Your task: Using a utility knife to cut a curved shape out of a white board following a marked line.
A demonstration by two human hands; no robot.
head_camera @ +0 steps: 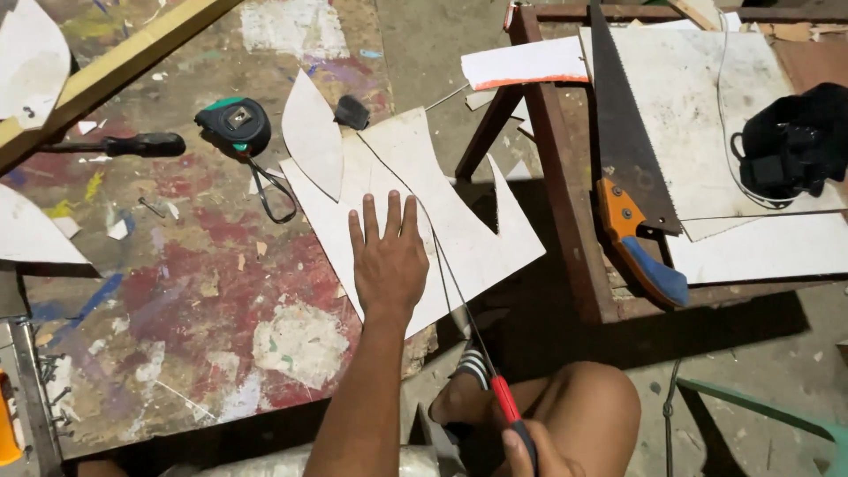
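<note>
Left hand point(389, 261) lies flat, grip released, steadying a white sheet point(459, 238) on the bench point(177, 291) while the right hand point(530, 446) clenches a thin red-handled blade point(506, 399).

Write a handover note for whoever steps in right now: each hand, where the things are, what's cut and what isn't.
Left hand: flat on the white sheet, pinning it to the paint-stained table.
Right hand: gripping the red-handled thin saw, blade running along the sheet's curved line.
Done: one leaf-shaped piece lies cut on the sheet; a notch is out at the right edge.
Left: the long curve looks unfinished.
Nearby: tape measure, handsaw on the side bench.
</note>
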